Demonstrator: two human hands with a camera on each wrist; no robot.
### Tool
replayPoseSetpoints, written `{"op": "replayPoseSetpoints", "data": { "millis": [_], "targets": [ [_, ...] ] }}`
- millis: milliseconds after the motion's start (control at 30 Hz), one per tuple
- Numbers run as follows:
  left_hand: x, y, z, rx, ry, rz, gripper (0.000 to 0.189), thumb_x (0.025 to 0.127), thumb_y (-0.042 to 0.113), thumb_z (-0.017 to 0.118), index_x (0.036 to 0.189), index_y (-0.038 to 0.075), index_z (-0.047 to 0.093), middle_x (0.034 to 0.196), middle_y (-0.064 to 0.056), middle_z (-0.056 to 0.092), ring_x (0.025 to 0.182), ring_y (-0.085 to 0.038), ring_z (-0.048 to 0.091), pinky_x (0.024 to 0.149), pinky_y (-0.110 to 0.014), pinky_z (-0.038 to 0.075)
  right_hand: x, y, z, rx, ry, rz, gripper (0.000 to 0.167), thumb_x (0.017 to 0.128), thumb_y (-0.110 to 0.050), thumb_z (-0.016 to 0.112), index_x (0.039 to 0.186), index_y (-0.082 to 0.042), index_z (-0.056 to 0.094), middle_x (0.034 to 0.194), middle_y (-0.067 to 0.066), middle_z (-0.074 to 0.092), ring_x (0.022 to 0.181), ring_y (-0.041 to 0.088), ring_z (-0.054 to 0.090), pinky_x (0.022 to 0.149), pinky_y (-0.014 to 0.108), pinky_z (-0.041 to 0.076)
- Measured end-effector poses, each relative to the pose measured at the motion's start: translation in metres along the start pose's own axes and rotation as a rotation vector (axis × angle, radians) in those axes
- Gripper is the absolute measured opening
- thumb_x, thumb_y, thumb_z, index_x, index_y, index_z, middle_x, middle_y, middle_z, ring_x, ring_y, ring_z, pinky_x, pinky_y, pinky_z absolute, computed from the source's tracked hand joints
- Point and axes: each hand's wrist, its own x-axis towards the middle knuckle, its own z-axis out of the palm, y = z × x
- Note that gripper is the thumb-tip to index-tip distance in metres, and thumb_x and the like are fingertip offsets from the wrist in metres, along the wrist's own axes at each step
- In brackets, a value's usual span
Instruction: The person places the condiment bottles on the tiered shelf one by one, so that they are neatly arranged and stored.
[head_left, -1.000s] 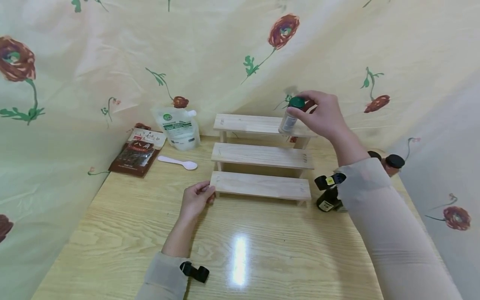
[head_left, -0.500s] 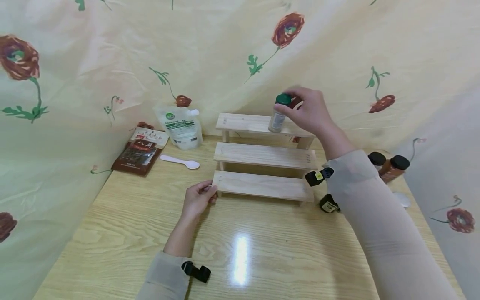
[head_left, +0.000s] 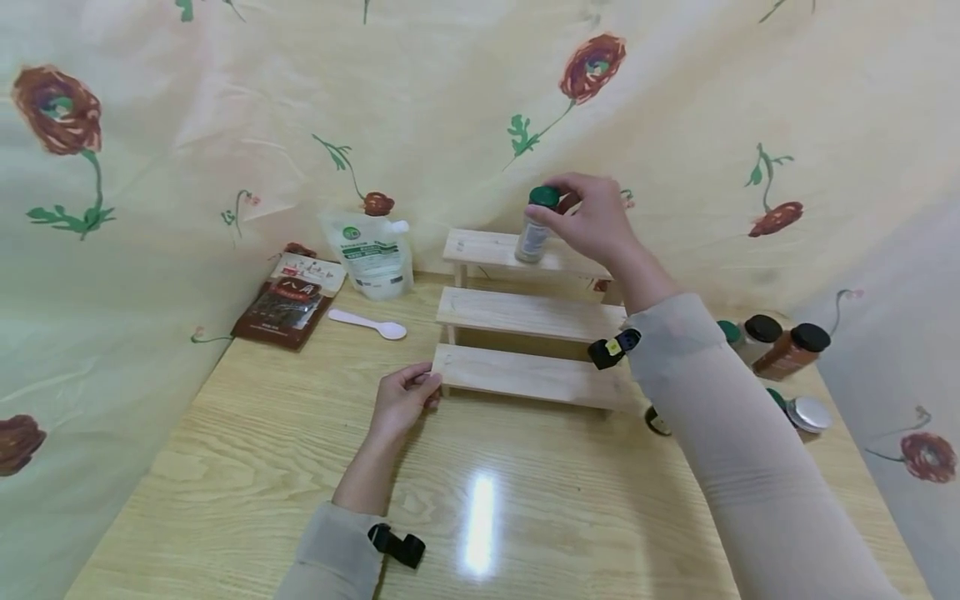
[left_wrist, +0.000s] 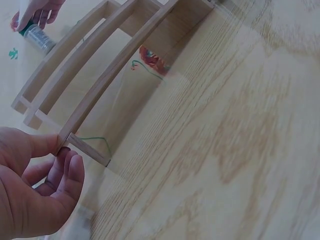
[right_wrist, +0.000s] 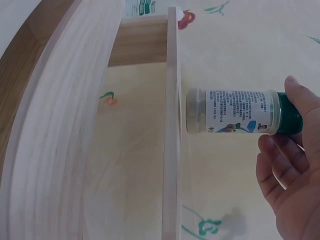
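Note:
My right hand (head_left: 592,221) grips a spice bottle (head_left: 533,237) by its green cap, thumb on one side and fingers on the other. The clear bottle, with a printed label, is upright at the top shelf of a three-step wooden rack (head_left: 525,312), left of that shelf's middle. In the right wrist view the base of the spice bottle (right_wrist: 235,111) lies very close to the shelf edge; whether it touches is hard to tell. My left hand (head_left: 401,404) pinches the left end of the lowest step, thumb on top and fingers below, as the left wrist view confirms.
Left of the rack are a white spoon (head_left: 367,324), a spouted pouch (head_left: 375,262) and a brown star anise packet (head_left: 288,304). Several jars, among them an orange-brown bottle (head_left: 787,354) and a silver-lidded jar (head_left: 808,414), stand at right, partly behind my right sleeve.
My right hand has carried the spice bottle leftward along the top shelf and slightly down. The left hand keeps its hold on the lowest step. More jars show at right.

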Motion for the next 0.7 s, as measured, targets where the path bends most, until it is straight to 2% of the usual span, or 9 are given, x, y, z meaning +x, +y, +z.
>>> {"op": "replayPoseSetpoints", "data": {
  "millis": [167,433,667,700],
  "targets": [
    [-0.001,-0.001,0.0,-0.005,0.004,0.004,0.033,0.095,-0.001,0.068,0.126,-0.011,0.063,0.093,-0.011,0.065,0.077,-0.017,0.064,0.067,-0.022,0.06,0.008,-0.004,0.012,0.039,-0.016,0.018,0.044,0.091,-0.04,0.077,0.12,-0.008,0.07,0.109,0.007,0.068,0.094,0.019,0.058,0.074,0.027,0.05],
    [0.0,-0.005,0.001,0.005,-0.001,0.002,0.032,0.095,0.0,0.069,0.126,-0.009,0.065,0.094,-0.012,0.066,0.078,-0.017,0.065,0.068,-0.022,0.06,0.018,-0.007,0.026,0.098,-0.024,0.118,0.045,0.089,-0.042,0.078,0.121,-0.011,0.07,0.11,0.005,0.066,0.097,0.019,0.057,0.075,0.027,0.051],
    [0.001,-0.003,-0.001,0.008,0.0,0.004,0.034,0.095,0.002,0.069,0.127,-0.008,0.064,0.096,-0.012,0.066,0.08,-0.017,0.065,0.07,-0.024,0.06,0.026,-0.012,0.038,0.108,-0.031,0.121,0.049,0.089,-0.046,0.077,0.124,-0.014,0.069,0.112,0.003,0.065,0.098,0.018,0.056,0.077,0.027,0.05],
    [-0.001,0.001,-0.001,0.01,0.0,-0.001,0.034,0.095,0.002,0.069,0.127,-0.009,0.064,0.096,-0.012,0.066,0.08,-0.018,0.065,0.073,-0.026,0.061,0.027,-0.014,0.039,0.106,-0.029,0.12,0.048,0.089,-0.045,0.077,0.124,-0.014,0.069,0.111,0.003,0.065,0.098,0.018,0.056,0.077,0.027,0.05]
  ]
}}
